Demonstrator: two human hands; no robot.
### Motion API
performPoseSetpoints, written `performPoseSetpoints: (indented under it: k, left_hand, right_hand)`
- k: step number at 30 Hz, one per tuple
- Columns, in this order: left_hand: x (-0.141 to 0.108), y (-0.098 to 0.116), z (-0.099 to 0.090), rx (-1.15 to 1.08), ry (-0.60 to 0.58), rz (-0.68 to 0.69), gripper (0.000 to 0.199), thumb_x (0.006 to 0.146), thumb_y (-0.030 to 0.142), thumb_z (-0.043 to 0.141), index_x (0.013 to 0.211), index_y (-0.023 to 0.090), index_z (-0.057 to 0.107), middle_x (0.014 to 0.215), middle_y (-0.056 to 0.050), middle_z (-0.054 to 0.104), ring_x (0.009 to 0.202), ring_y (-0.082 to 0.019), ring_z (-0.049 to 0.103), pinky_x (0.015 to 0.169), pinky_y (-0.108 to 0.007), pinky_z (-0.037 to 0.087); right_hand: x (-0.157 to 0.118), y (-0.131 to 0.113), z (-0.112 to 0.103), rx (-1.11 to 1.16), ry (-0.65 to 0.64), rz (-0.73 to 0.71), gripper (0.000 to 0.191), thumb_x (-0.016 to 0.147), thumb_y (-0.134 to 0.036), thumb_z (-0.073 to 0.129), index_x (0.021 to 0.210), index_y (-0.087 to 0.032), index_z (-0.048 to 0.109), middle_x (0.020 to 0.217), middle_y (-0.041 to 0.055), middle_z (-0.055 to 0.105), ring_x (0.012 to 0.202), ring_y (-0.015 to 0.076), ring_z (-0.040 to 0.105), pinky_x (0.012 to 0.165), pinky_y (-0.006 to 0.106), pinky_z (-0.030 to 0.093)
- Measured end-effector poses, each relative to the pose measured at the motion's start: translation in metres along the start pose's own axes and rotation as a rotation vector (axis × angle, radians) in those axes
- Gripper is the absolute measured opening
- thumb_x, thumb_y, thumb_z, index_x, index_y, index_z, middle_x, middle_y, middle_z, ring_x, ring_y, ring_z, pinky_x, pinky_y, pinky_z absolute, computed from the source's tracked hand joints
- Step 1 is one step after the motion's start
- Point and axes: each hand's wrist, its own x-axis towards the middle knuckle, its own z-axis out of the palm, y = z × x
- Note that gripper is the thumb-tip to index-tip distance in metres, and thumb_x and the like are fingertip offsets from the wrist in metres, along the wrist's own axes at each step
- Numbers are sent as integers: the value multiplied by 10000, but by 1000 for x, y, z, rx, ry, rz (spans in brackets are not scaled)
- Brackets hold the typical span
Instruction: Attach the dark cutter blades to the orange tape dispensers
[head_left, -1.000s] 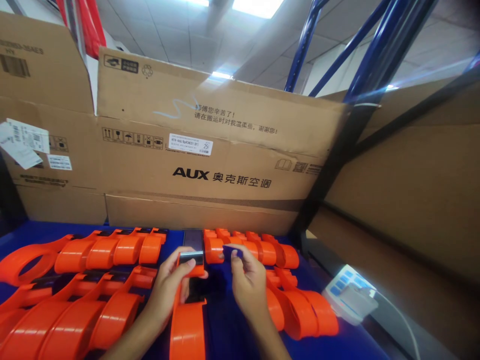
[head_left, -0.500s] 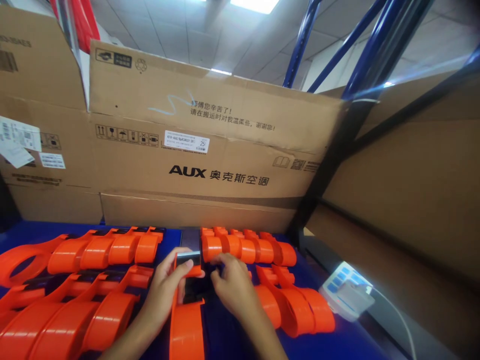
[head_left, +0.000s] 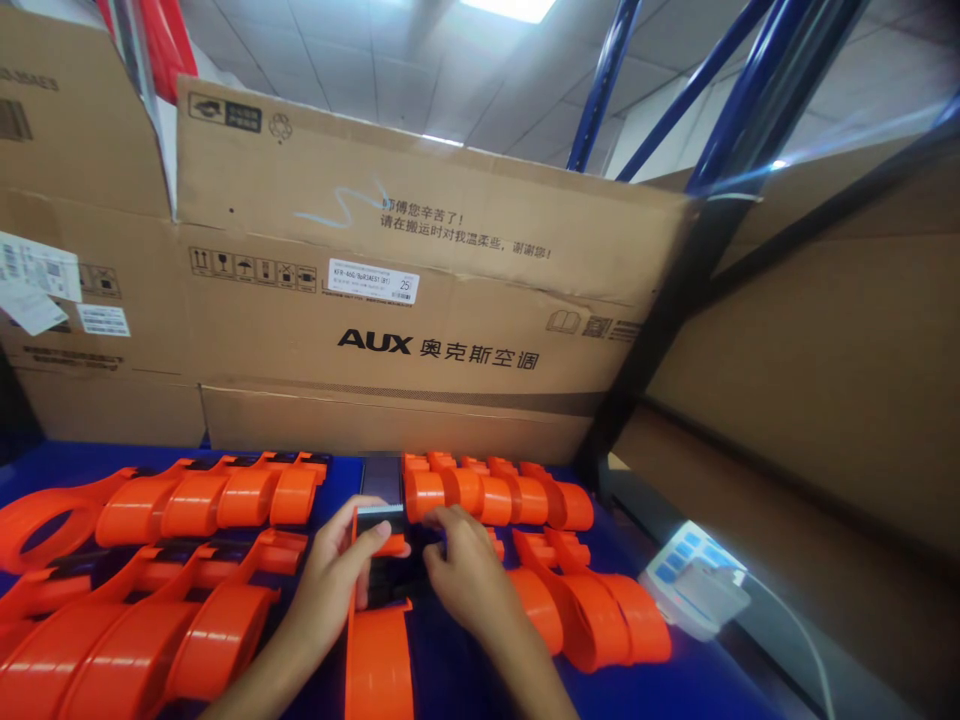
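My left hand (head_left: pixel 341 555) is closed round the upper end of an orange tape dispenser (head_left: pixel 381 660). Its toothed metal blade and a black part show at the top, with my thumb pressed on the black part. The dispenser's wide orange loop hangs down towards me. Just to the right, my right hand (head_left: pixel 465 560) has its fingers curled in a pinch beside the dispenser's head. Something dark shows by those fingertips, but what they hold is hidden.
Orange dispensers (head_left: pixel 199 505) with black parts stand in two rows on the blue surface (head_left: pixel 450 690) at left. Dispenser pieces (head_left: pixel 517 500) without visible black parts line the right. A power strip (head_left: pixel 694 580) with a white cable lies far right. A cardboard box (head_left: pixel 420 400) walls the back.
The dispenser in my left hand has shifted very slightly to the right. Both hands keep almost the same pose.
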Motion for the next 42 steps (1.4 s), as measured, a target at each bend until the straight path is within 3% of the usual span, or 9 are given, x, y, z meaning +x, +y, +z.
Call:
performPoseSetpoints:
  k: [7, 13, 19, 27, 30, 35, 39, 42]
  left_hand:
    - [0, 1, -1, 25, -1, -25, 383, 794, 484, 768, 1039, 199, 696, 421, 85, 488, 304, -105, 373, 379, -227, 258]
    - [2, -5, -2, 89, -46, -10, 418, 842, 537, 719, 1087, 202, 668, 421, 107, 423, 324, -102, 372, 371, -209, 253]
    - [-2, 0, 3, 42, -39, 34, 423, 832, 548, 735, 1062, 208, 634, 503, 104, 464, 368, -70, 340, 381, -186, 233]
    - [2, -6, 0, -4, -5, -31, 496, 860, 676, 636, 1060, 222, 628, 422, 117, 402, 315, -72, 298, 349, -179, 193]
    - [1, -8, -2, -88, 18, -13, 517, 855, 713, 608, 982, 212, 635, 405, 99, 430, 298, -78, 317, 339, -182, 185]
    - [6, -5, -2, -228, 31, -87, 526, 850, 733, 589, 865, 209, 630, 354, 93, 420, 265, -95, 337, 335, -200, 221]
    - [14, -2, -11, -326, -43, -147, 594, 846, 777, 549, 664, 211, 576, 303, 70, 383, 258, -110, 365, 331, -221, 264]
    - [16, 0, -19, -397, -78, -149, 635, 845, 791, 534, 577, 216, 529, 308, 47, 406, 269, -100, 364, 343, -223, 284]
  right_hand:
    - [2, -4, -5, 56, 35, -47, 324, 817, -7, 495, 1009, -195, 676, 1044, 89, 717, 1022, 264, 681, 907, 358, 506]
    - [0, -18, -15, 303, 130, -253, 298, 935, -73, 492, 1115, -225, 675, 1034, 58, 712, 975, 218, 689, 885, 328, 532]
    - [-3, -28, -19, 369, 49, -377, 257, 987, -171, 563, 1208, -249, 668, 1180, 78, 671, 1064, 212, 659, 942, 326, 532]
    - [-4, -32, -21, 337, 24, -319, 214, 978, -219, 604, 1167, -258, 696, 1168, 71, 668, 1057, 216, 650, 932, 317, 526]
    - [-4, -30, -20, 329, 41, -307, 208, 964, -237, 619, 1152, -251, 706, 1134, 73, 685, 992, 218, 659, 843, 305, 537]
    - [-2, -22, -17, 267, 113, -248, 184, 930, -269, 649, 1100, -227, 706, 891, 39, 693, 796, 203, 641, 735, 302, 515]
    - [1, -17, -20, 219, 214, -183, 156, 904, -249, 646, 1051, -210, 684, 911, 47, 692, 820, 214, 633, 758, 315, 500]
    - [2, -16, -23, 164, 163, -180, 136, 864, -180, 631, 991, -211, 667, 959, 55, 695, 886, 230, 629, 814, 332, 485]
